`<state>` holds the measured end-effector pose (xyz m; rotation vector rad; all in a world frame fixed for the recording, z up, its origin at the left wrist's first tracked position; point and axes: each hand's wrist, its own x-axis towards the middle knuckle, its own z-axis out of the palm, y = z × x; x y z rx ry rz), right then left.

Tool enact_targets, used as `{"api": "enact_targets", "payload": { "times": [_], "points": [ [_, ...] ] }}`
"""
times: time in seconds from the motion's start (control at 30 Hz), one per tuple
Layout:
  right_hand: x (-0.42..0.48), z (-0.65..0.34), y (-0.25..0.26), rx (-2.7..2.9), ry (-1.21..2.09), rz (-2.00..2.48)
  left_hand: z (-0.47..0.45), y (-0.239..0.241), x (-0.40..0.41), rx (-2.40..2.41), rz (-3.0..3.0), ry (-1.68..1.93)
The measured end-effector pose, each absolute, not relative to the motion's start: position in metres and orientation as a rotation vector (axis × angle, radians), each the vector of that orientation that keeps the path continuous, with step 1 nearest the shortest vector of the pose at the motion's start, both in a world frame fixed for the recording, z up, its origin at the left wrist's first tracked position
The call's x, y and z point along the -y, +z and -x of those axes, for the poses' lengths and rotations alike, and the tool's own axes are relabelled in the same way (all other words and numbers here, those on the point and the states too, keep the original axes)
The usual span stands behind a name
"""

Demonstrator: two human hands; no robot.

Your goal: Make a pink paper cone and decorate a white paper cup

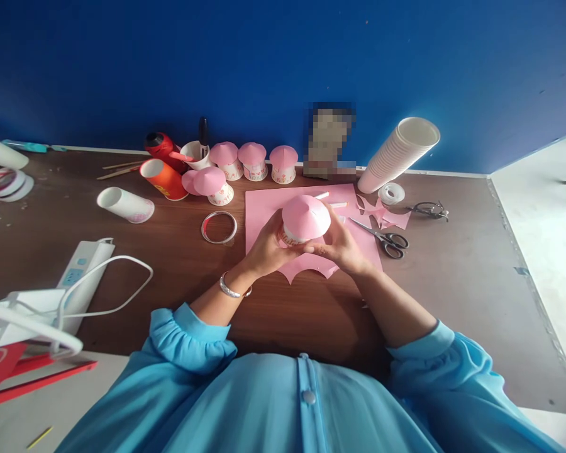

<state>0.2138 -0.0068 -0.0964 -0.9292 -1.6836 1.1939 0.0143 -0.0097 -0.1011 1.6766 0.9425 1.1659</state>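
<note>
Between my two hands is a paper cup [292,238] topped by a pink paper cone [306,217]. My left hand [271,248] wraps its left side, and my right hand [342,245] closes round the right, the thumbs nearly meeting in front. Coloured markings show on the cup's lower side; the rest of it is hidden by the cone and fingers. Beneath lies a pink paper sheet [261,207] with a scalloped front edge. Small white strips [338,204] rest on it behind my right hand. Black-handled scissors [391,244] lie at the sheet's right edge.
Several cone-topped cups [283,165] stand along the blue wall. A tall stack of cups [396,154] leans at the back right, near tape [391,193], pink scraps [382,212] and glasses [429,211]. To the left are an orange cup [165,179], a white cup [126,205] and a power strip [82,270].
</note>
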Motion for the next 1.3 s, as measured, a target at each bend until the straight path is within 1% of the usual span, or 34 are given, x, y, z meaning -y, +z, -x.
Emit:
{"api": "enact_targets", "payload": {
  "times": [0.1,0.2,0.37,0.57,0.63,0.73,0.97,1.3],
  "points": [
    [0.001,-0.222,-0.093,1.59,1.188,0.856,-0.015,-0.112,0.01,-1.085,-1.693,1.242],
    [-0.001,-0.227,-0.089,1.5,1.051,0.831,-0.016,-0.117,0.011,-1.172,-1.74,1.297],
    [0.005,-0.227,-0.077,1.588,0.951,0.804,-0.018,-0.119,0.013,-1.255,-1.778,1.339],
    [0.019,-0.215,-0.047,1.837,0.443,0.842,-0.02,-0.114,0.015,-1.196,-1.96,1.341],
    [0.023,-0.212,-0.041,1.912,0.358,0.851,-0.021,-0.111,0.017,-1.144,-2.005,1.335],
    [0.025,-0.208,-0.039,1.968,0.346,0.857,-0.022,-0.109,0.019,-1.105,-2.029,1.337],
    [0.029,-0.203,-0.044,1.97,0.472,0.895,-0.023,-0.109,0.02,-1.002,-1.945,1.379],
    [0.03,-0.196,-0.046,1.93,0.556,0.927,-0.019,-0.116,0.021,-1.076,-1.978,1.322]
  ]
}}
